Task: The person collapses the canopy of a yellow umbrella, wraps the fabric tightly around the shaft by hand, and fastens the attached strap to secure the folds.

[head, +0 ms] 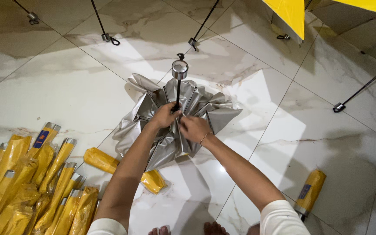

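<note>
In the head view, a half-collapsed umbrella (177, 119) sits over the marble tile floor (66, 91) in front of the person, its silver canopy bunched in loose folds around the centre. Its long axis runs along the dark shaft, which points away from the person, toward the top of the view, and ends in a round silver handle cap (179, 68). The left hand (165, 115) is closed around the shaft at its base, where the ribs gather. The right hand (195, 129), a thin bangle at its wrist, grips the silver folds just beside the shaft, fingers curled into the fabric. To the left lies a heap of folded yellow umbrellas (31, 182) in sleeves, and one yellow sleeve (125, 169) lies partly under the left forearm. Another folded yellow umbrella (310, 191) lies apart on the right. Open yellow canopies (290, 13) show at the top right.
</note>
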